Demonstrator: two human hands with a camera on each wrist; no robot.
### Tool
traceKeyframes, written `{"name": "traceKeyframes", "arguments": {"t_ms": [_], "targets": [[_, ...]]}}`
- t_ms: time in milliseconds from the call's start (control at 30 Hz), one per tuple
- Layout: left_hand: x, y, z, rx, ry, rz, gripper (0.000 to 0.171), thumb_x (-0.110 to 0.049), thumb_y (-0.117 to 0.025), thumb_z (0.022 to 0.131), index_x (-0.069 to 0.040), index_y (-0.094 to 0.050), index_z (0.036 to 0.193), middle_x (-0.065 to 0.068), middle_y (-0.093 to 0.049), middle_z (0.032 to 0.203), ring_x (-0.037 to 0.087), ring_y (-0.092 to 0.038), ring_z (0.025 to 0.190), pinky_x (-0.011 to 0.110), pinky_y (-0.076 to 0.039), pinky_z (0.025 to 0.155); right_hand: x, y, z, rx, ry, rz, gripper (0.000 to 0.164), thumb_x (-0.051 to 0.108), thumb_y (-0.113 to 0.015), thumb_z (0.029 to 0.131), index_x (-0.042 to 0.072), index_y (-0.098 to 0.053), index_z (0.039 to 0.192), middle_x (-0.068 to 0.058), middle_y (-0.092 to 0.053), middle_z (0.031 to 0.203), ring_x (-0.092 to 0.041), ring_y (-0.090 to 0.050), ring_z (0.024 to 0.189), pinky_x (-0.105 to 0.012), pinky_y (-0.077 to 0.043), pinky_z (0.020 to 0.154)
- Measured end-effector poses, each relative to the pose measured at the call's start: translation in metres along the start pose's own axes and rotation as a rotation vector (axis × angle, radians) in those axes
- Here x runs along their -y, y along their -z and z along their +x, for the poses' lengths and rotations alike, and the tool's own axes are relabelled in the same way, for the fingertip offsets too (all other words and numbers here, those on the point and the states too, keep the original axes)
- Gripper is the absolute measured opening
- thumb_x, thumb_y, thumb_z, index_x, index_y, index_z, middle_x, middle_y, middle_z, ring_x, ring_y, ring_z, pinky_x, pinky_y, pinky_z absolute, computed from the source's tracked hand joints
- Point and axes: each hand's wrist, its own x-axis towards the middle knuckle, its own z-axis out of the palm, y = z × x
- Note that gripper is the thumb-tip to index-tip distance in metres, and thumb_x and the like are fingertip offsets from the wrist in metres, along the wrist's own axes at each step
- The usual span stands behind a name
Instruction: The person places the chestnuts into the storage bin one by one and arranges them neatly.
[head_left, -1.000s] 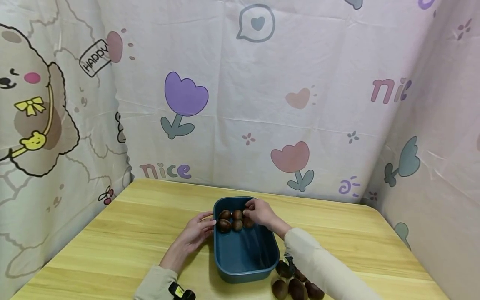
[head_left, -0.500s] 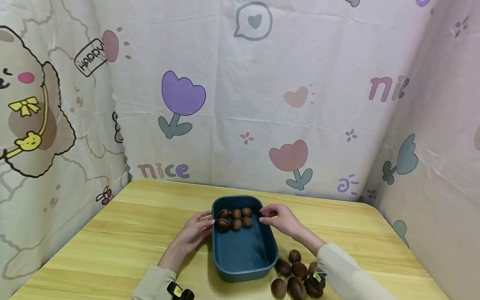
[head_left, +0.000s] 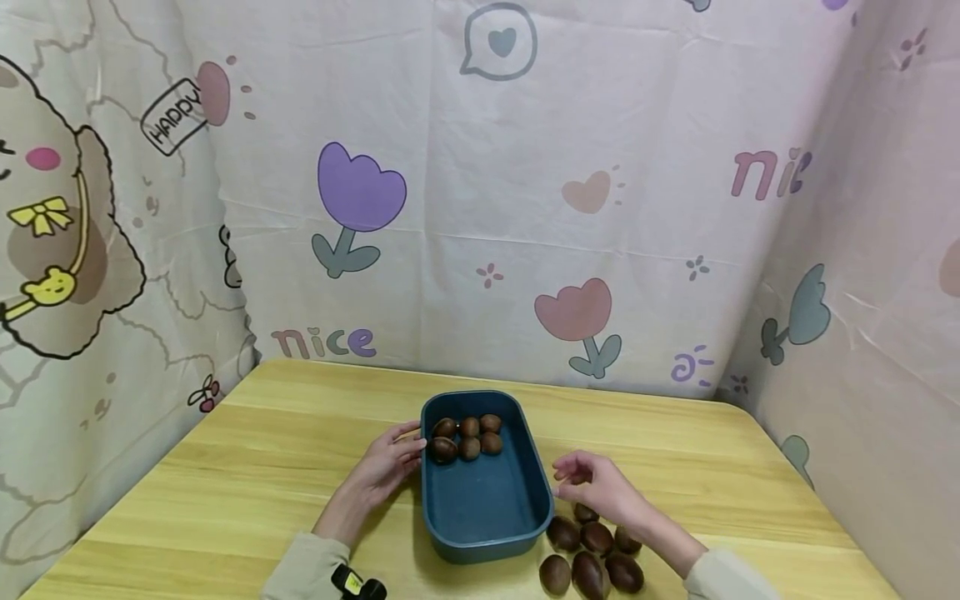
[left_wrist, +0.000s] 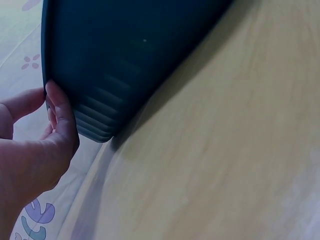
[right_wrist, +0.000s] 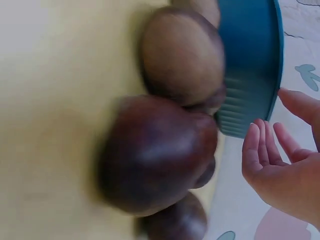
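A dark blue rectangular box (head_left: 487, 500) stands on the table with several brown chestnuts (head_left: 469, 448) inside, set in two rows of three at its far end. At the box's left side, my left hand (head_left: 386, 467) pinches the rim between thumb and fingers; the left wrist view has the thumb and fingertips on either side of the wall edge (left_wrist: 45, 60). My right hand (head_left: 600, 487) is empty, fingers loosely bent, just off the box's right side. Below it lies a pile of several loose chestnuts (head_left: 596, 538), partly hidden by the hand and forearm.
The wooden table (head_left: 300, 425) has its far edge against a printed cloth backdrop (head_left: 465, 208), and more cloth hangs on both sides. The loose chestnuts lie close to the box's near right corner.
My right hand has left the chestnuts in the box, lifted out over the right rim and come back toward the loose pile. The left hand has stayed at the rim.
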Motion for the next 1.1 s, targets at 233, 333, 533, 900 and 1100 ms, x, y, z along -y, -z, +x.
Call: {"name": "traceKeyframes", "arguments": {"t_ms": [233, 333, 533, 900, 1100], "targets": [[0.001, 0.001, 0.001, 0.001, -0.003, -0.01, 0.049, 0.002, -0.048, 0.097, 0.012, -0.026, 0.14, 0.006, -0.058, 0.099, 0.013, -0.057, 0.087, 0.023, -0.048, 0.074, -0.016, 0.0, -0.019, 0.127, 0.01, 0.025, 0.029, 0.003, -0.072, 0.083, -0.009, -0.061, 0.107, -0.011, -0.064, 0.098, -0.024, -0.061, 0.088, -0.025, -0.05, 0.073], [0.002, 0.001, 0.002, 0.003, -0.001, -0.018, 0.049, 0.003, -0.048, 0.097, 0.012, -0.026, 0.14, 0.004, -0.058, 0.097, 0.012, -0.058, 0.087, 0.023, -0.048, 0.074, -0.022, -0.002, -0.022, 0.161, 0.032, -0.006, 0.029, 0.003, -0.075, 0.08, -0.007, -0.063, 0.106, -0.01, -0.065, 0.098, -0.024, -0.062, 0.088, -0.025, -0.05, 0.073], [0.003, 0.001, 0.002, -0.001, 0.002, -0.029, 0.048, 0.003, -0.047, 0.097, 0.012, -0.026, 0.14, 0.002, -0.058, 0.094, 0.011, -0.058, 0.084, 0.022, -0.048, 0.073, -0.031, -0.006, -0.024, 0.162, 0.091, -0.106, 0.032, 0.007, -0.079, 0.077, 0.001, -0.066, 0.105, -0.004, -0.065, 0.097, -0.015, -0.062, 0.087, -0.027, -0.05, 0.075], [0.002, 0.0, 0.004, -0.012, 0.003, -0.028, 0.048, 0.003, -0.047, 0.097, 0.011, -0.027, 0.14, 0.004, -0.058, 0.095, 0.012, -0.057, 0.085, 0.022, -0.048, 0.073, -0.041, -0.013, -0.024, 0.12, 0.129, -0.211, 0.037, 0.015, -0.084, 0.073, 0.01, -0.068, 0.106, 0.003, -0.061, 0.099, -0.011, -0.058, 0.09, -0.028, -0.049, 0.076], [0.003, 0.0, 0.003, -0.006, 0.005, -0.027, 0.047, 0.003, -0.046, 0.097, 0.011, -0.027, 0.14, 0.003, -0.058, 0.094, 0.011, -0.057, 0.083, 0.022, -0.047, 0.072, -0.042, -0.014, -0.026, 0.101, 0.141, -0.204, 0.037, 0.017, -0.084, 0.073, 0.012, -0.068, 0.106, 0.004, -0.061, 0.098, -0.01, -0.058, 0.089, -0.028, -0.049, 0.076]]}}
